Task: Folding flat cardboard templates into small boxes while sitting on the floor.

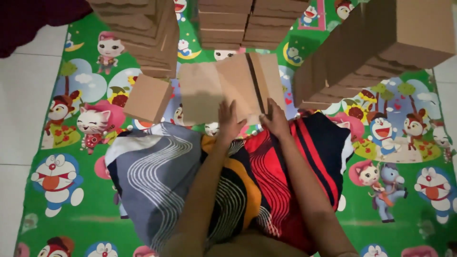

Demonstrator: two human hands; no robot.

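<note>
The flat sheet (223, 88) under both hands is matt brown cardboard, as are the box (148, 98) and stacks (252, 21) around it. The mat (71, 157) looks smooth, glossy printed plastic. The lap wrap (190, 176) is soft patterned cloth; floor tiles (19, 95) look smooth and pale.

box stacks (247, 21) cropped, motion-blurred cardboard (228, 85)

The flat cardboard sheet (223, 88) is plain light brown, crossed by one dark stripe near its right edge. The stacks of cardboard (247, 21) at the mat's far edge are the same brown. The mat (95, 209) is bright green, printed with blue-and-white, pink and red cartoon animals. The cloth (238, 181) shows grey with white wavy lines, orange, black, and red with fine stripes. The floor (21, 95) is white tile.
</note>
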